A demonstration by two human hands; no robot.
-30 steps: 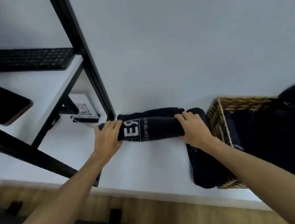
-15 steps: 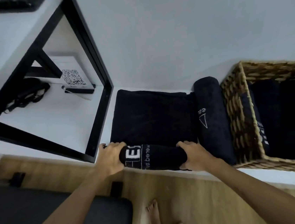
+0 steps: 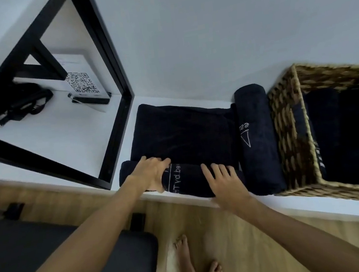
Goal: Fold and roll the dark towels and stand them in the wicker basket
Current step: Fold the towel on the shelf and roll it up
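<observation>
While both hands press on the rolled end of a dark towel [image 3: 184, 148] at the near edge of the white bench [image 3: 67, 139], the rest of that towel lies flat and unrolled toward twelve o'clock. At the roll's nine o'clock end the left hand [image 3: 150, 176] has its grip curled over the top, fingers wrapped onto the cloth beside the white lettering; whether the thumb closes beneath cannot be told. Toward three o'clock, the right hand [image 3: 224, 181] lies palm down on the roll, its grip open with fingers spread and flat on the fabric, clasping nothing. A finished rolled towel [image 3: 258, 140] lies on its side at three o'clock of the flat towel, touching it, with a white triangle mark and a few letters on its surface. Just beyond it at three o'clock stands the wicker basket [image 3: 290, 136], its woven wall right against that roll, and inside it dark towels [image 3: 325, 128] stand packed together. At ten o'clock a black metal frame [image 3: 106, 48] rises from the bench, and behind it a QR code card [image 3: 82, 85] stands next to a dark strap or bag [image 3: 18, 105]. Below the bench edge, at six o'clock, bare feet [image 3: 195, 266] stand on a wooden floor [image 3: 242, 240] beside a dark cushion [image 3: 99, 268].
</observation>
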